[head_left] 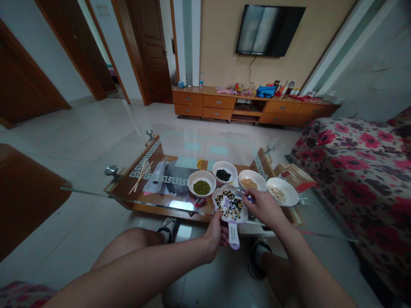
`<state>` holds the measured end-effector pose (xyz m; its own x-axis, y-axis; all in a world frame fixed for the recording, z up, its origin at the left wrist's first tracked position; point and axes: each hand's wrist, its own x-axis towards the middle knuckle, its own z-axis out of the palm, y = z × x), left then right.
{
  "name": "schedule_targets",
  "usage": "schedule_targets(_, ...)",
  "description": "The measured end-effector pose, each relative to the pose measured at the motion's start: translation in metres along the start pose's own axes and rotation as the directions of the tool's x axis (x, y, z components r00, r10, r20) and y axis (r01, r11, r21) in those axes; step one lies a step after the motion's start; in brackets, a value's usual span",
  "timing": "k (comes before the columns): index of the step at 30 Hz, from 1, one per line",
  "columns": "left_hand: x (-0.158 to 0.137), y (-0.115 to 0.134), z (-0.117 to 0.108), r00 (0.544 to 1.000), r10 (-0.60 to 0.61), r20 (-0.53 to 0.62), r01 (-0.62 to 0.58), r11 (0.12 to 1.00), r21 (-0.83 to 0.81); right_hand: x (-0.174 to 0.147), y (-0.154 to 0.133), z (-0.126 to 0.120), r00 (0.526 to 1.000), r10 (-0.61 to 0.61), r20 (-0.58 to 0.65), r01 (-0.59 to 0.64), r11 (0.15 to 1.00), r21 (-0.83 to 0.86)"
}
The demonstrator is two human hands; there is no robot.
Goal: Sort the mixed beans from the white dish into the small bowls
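My left hand (215,235) is closed on the lower left edge of a white paddle-shaped hand fan (233,233) with a lilac rim and a printed handle. Black, yellow and pale beans (228,206) lie mixed on its face. In the pinched fingers of my right hand (257,204) is a thin purple stick-like tool (240,195), its tip over the upper right of the fan; its exact kind is unclear. Behind the fan stand white bowls of green beans (201,187), black beans (223,174), yellow beans (249,183) and pale flat seeds (277,194).
The bowls rest on a glass-topped coffee table (173,204). Wooden chopsticks (140,179) lie at its left, near a clear plastic sheet (158,177). A paper bag (297,176) stands behind the right bowl. A flowered sofa (349,171) is on the right, a low cabinet (218,102) beyond.
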<state>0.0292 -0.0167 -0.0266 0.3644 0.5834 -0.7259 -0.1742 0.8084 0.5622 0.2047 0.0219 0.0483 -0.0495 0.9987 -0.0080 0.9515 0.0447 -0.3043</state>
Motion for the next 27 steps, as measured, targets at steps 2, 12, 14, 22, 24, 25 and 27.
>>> schedule_targets(2,0.0001,-0.0002,0.0002,1.0,-0.001,-0.01,0.001,1.0,-0.004,-0.0017,0.0044,0.0019,0.998,-0.018,0.063,0.018,1.0,-0.009)
schedule_targets(12,-0.0054,0.0023,0.0014,1.0,0.001,-0.018,-0.001,1.0,0.01,-0.0025,0.0066,0.0063,0.993,-0.02,0.113,0.022,1.0,-0.015)
schedule_targets(14,-0.0059,0.0027,0.0014,1.0,0.0,-0.014,0.0,1.0,0.013,-0.0021,0.0056,0.0065,0.993,-0.025,0.113,0.028,0.999,-0.018)
schedule_targets(22,-0.0017,0.0005,0.0006,1.0,0.0,-0.018,0.0,1.0,-0.006,-0.0007,0.0016,0.0053,0.996,0.021,0.082,-0.015,0.997,-0.073)
schedule_targets(24,-0.0019,0.0007,0.0009,1.0,-0.001,-0.02,0.001,1.0,-0.005,-0.0003,0.0011,0.005,0.996,0.026,0.083,-0.019,0.996,-0.086)
schedule_targets(25,-0.0021,0.001,0.001,1.0,-0.002,-0.02,0.002,1.0,-0.004,0.0,0.0008,0.0049,0.996,0.026,0.084,-0.018,0.996,-0.092)
schedule_targets(27,-0.0025,0.0016,0.0012,1.0,-0.004,-0.014,0.004,1.0,-0.002,0.0008,0.0003,0.0052,0.996,0.026,0.087,-0.017,0.995,-0.103)
